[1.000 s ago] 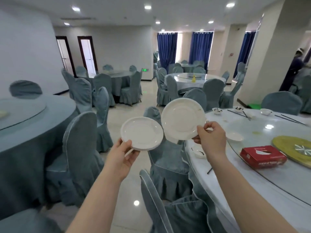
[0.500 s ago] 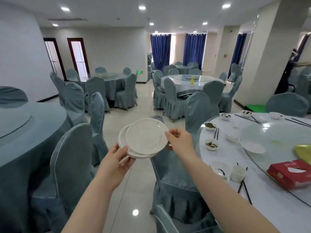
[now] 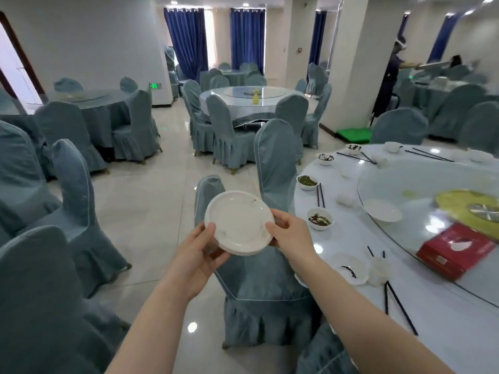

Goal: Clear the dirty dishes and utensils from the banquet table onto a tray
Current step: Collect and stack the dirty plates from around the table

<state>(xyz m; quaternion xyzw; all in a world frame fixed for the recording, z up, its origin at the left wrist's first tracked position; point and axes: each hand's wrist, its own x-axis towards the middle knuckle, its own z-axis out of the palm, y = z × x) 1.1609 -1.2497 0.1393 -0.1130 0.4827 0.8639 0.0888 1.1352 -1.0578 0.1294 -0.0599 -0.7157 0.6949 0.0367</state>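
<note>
Stacked white plates held up over a chair back, off the bench and just left of its rim. Left hand curled under the stack's lower left edge, thumb laid over the rim; right hand gripping the right edge, fingers hidden behind it. Top plate round, glossy, shallow, with a few dark specks near its far rim.

On the bench: small white bowls with dark green leftovers, one nearer and one farther; two more bowls with dark scraps toward the far edge. Flat white plate with a dark smear near the closest rim, a pale cup just beside it. Empty white saucer resting on the glass turntable, near a red tissue box. Dark slender chopsticks scattered by the settings.

Round bench, smooth white top. Grey-blue pleated fabric covers on every chair, glossy pale floor tiles, deep blue curtains at the far wall.
</note>
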